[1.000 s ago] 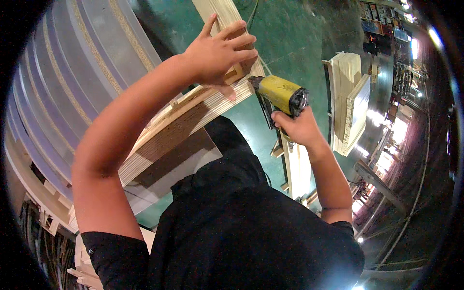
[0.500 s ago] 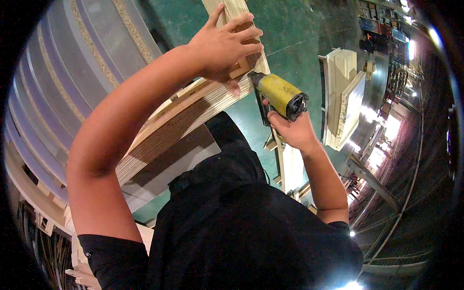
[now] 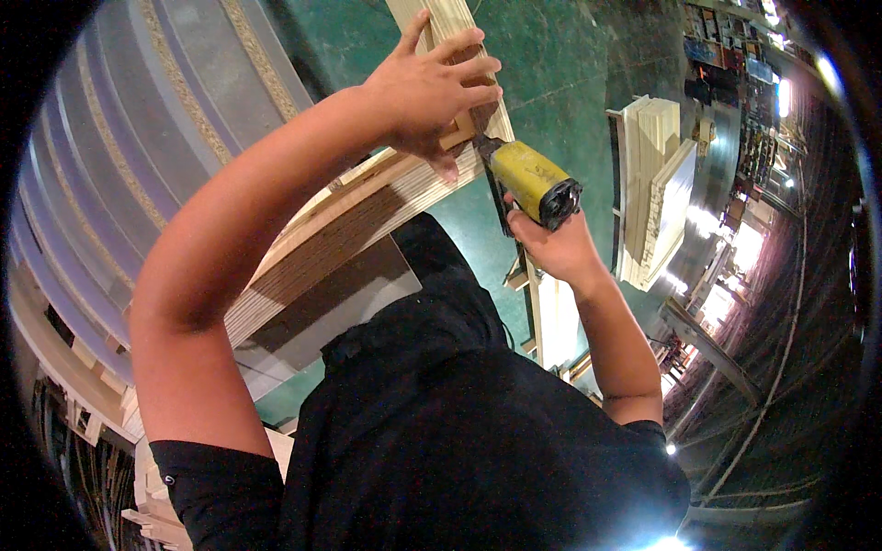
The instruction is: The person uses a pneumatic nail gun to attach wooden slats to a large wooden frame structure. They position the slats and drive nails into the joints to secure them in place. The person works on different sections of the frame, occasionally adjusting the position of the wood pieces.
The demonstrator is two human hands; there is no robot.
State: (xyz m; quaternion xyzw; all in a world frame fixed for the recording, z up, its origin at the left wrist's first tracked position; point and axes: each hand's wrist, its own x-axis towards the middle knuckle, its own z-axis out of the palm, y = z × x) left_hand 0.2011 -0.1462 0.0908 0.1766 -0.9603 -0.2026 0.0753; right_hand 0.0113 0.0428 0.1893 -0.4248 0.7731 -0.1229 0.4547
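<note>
With the left hand [image 3: 432,87] clamped over the wooden slat [image 3: 459,46] at the far end of the plywood panel [image 3: 349,230], and the right hand [image 3: 551,243] clenched on the yellow nail gun [image 3: 533,184] (muzzle just right of those fingers), a slip could drive a fastener into them.

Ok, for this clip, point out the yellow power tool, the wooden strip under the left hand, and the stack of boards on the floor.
yellow power tool [image 3: 533,182], head view, on its yellow body.
wooden strip [image 3: 457,20], head view, on the bare length above the fingers.
stack of boards [image 3: 654,184], head view, on its pale top face.
</note>
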